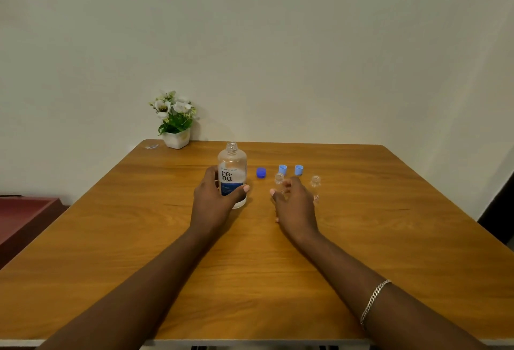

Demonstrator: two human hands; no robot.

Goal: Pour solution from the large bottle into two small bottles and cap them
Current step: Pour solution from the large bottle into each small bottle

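Head view: wooden table (139, 238) carries all items. Flower pot (176, 138) stands at its far left edge. Large bottle (232, 166), uncapped and upright, stands centre; left hand (214, 199) has its grip wrapped round the lower body. Right hand (294, 205) is at the first small bottle (279, 178); whether its grip is spread or pinching cannot be told. Second small bottle (315, 185) stands just right of that hand. Dark blue cap (261, 172), light blue cap (282, 169) and second light blue cap (299, 169) sit behind.

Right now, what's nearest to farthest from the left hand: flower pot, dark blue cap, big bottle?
1. Big bottle: held in the left hand.
2. Dark blue cap: just right of it.
3. Flower pot: far back, to the left.
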